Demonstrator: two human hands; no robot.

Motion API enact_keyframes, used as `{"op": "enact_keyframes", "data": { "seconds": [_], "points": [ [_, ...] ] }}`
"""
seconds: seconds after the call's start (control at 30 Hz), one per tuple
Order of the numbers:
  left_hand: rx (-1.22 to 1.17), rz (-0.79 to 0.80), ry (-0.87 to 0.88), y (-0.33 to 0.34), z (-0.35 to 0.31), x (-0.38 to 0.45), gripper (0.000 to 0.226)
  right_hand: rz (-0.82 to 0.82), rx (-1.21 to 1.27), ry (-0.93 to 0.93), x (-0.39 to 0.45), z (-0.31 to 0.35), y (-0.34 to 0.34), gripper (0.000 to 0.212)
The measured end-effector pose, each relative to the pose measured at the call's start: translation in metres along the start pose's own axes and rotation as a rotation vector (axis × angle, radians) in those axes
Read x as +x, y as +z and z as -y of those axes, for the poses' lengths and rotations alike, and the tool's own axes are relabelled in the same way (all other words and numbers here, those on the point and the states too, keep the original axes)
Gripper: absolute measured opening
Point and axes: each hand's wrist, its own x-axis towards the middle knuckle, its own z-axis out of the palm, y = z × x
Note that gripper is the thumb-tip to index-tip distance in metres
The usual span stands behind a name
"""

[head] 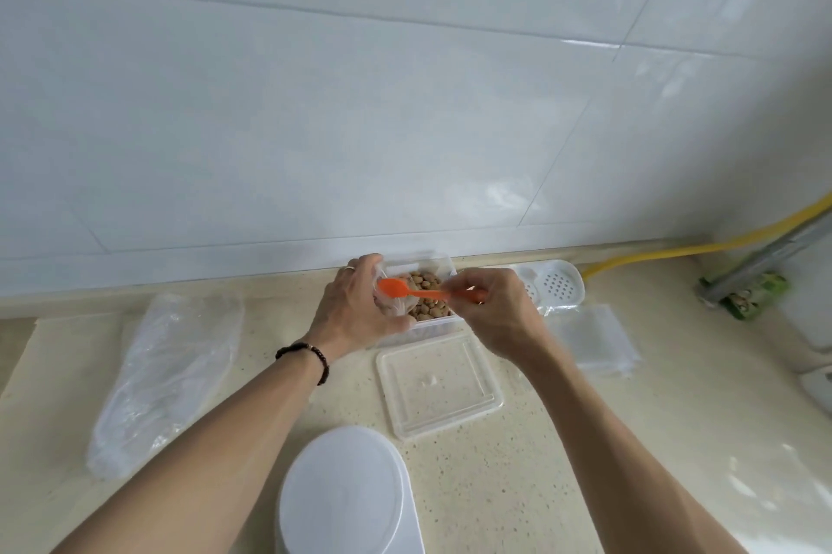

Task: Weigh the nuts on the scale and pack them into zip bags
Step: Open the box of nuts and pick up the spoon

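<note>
A clear plastic container of brown nuts stands near the wall. My left hand grips a small clear zip bag held over the container's left side. My right hand pinches the handle of an orange spoon, whose bowl is at the bag's mouth. The white scale sits at the near edge of the counter, with nothing on its round platform.
The container's clear lid lies on the counter in front of it. A stack of clear zip bags lies to the right, a large crumpled plastic bag to the left. A white perforated tray and a yellow hose are at the back right.
</note>
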Motion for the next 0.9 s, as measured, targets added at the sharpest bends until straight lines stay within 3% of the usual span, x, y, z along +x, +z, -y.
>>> {"op": "enact_keyframes", "data": {
  "seconds": [0.13,0.27,0.43,0.53,0.63,0.73,0.9],
  "points": [
    [0.036,0.013,0.021,0.001,0.005,0.002,0.093,-0.139,0.071,-0.014,-0.003,-0.005,0.000,0.015],
    [0.128,0.026,0.004,-0.003,0.020,0.000,0.094,-0.305,0.139,0.170,0.005,-0.023,0.004,0.014],
    [0.238,0.057,0.063,-0.007,0.037,-0.001,0.102,-0.361,0.059,0.298,0.023,-0.057,0.028,0.012],
    [0.254,0.079,0.063,-0.005,0.040,0.002,0.105,-0.339,0.031,0.277,0.031,-0.067,0.041,0.011],
    [0.233,0.091,0.054,-0.004,0.041,0.003,0.105,-0.204,-0.018,0.233,0.034,-0.069,0.053,0.011],
    [0.208,0.079,0.056,-0.005,0.040,0.003,0.103,-0.114,0.158,0.331,0.035,-0.069,0.058,0.008],
    [0.202,0.056,0.052,-0.006,0.040,0.003,0.102,-0.200,0.460,0.500,0.034,-0.071,0.056,0.005]
  ]
}}
